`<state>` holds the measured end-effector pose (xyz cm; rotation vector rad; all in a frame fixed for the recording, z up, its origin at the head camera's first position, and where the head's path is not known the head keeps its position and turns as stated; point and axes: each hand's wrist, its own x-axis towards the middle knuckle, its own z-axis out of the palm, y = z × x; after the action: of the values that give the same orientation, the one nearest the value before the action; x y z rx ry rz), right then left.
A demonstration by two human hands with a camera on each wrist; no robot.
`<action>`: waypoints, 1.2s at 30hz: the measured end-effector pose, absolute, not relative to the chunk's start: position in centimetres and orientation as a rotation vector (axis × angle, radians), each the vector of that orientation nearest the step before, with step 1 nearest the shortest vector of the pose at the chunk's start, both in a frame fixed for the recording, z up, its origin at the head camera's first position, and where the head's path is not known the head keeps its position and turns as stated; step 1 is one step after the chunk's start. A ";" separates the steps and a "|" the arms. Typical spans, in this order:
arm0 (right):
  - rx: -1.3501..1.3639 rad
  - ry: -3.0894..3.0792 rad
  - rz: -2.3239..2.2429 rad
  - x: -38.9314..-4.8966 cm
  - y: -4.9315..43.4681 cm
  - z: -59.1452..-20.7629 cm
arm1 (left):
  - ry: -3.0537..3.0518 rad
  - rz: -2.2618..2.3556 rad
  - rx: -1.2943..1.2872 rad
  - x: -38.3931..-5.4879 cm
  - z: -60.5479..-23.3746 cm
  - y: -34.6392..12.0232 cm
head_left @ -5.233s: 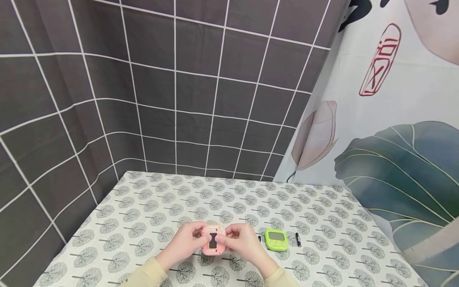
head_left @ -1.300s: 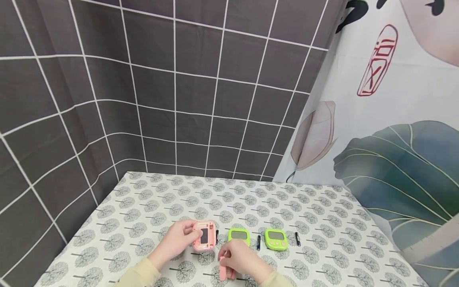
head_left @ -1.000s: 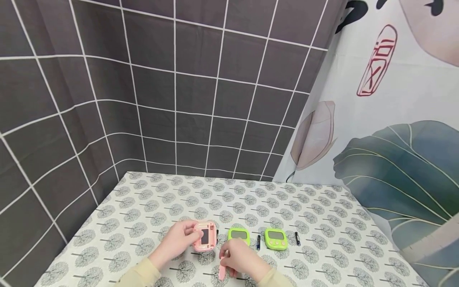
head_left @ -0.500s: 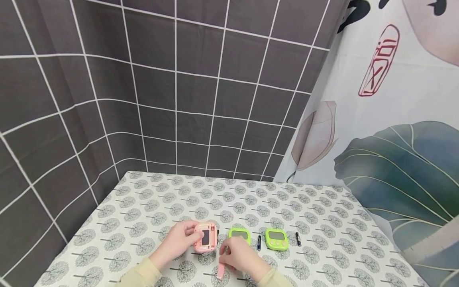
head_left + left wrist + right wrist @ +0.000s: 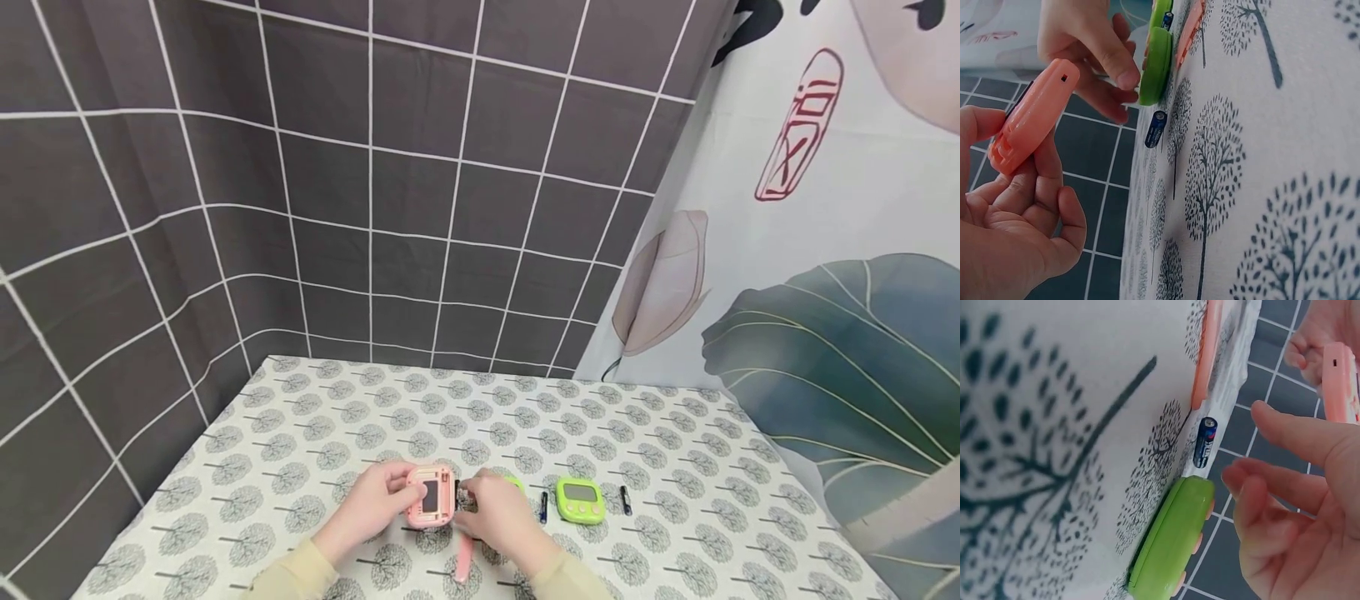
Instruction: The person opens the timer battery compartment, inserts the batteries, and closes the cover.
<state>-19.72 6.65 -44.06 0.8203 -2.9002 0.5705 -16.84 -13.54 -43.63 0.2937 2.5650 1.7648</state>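
My left hand [image 5: 378,500] grips a pink digital timer [image 5: 431,497], its back turned up and its battery compartment uncovered. The dark patch on its back shows beside my thumb. My right hand [image 5: 495,512] hovers just right of the timer, thumb and fingers apart with nothing between them, as the right wrist view shows. Close to those fingertips a small dark blue battery [image 5: 1205,442] lies on the cloth. A pink battery cover [image 5: 464,560] rests on the table below my right hand. Behind that hand a green timer [image 5: 1175,544] is mostly hidden in the head view.
Farther right lie a dark battery [image 5: 543,507], a second green timer [image 5: 581,500] with its screen up, and another dark battery [image 5: 626,500]. A tree-print cloth [image 5: 330,417] covers the table. A dark gridded curtain [image 5: 420,192] hangs behind it.
My right hand has set the pink battery cover down on the table, let go and moved up beside the battery. The left hand still holds the pink timer, almost unmoved this last second.
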 end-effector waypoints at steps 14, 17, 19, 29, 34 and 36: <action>0.822 -2.857 0.232 -21.0 5.7 -44.8 | 2.576 1.749 0.309 -16.7 -43.7 -13.5; 0.818 -2.867 0.195 -21.0 5.5 -44.7 | 2.565 1.770 0.299 -16.7 -43.9 -13.6; 0.805 -2.875 0.198 -21.0 5.5 -44.6 | 2.559 1.775 0.296 -16.7 -44.0 -13.6; 0.780 -2.875 0.143 -21.3 5.1 -44.6 | 2.561 1.769 0.321 -16.7 -43.9 -13.6; 0.780 -2.859 0.149 -21.4 4.9 -45.0 | 2.579 1.745 0.307 -16.8 -43.7 -13.5; 0.780 -2.857 0.162 -21.5 4.9 -45.1 | 2.581 1.743 0.300 -16.8 -43.7 -13.4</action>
<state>-21.52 4.89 -45.08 0.7797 -2.8566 0.1616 -16.76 -13.42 -43.72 0.3005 2.5811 1.7435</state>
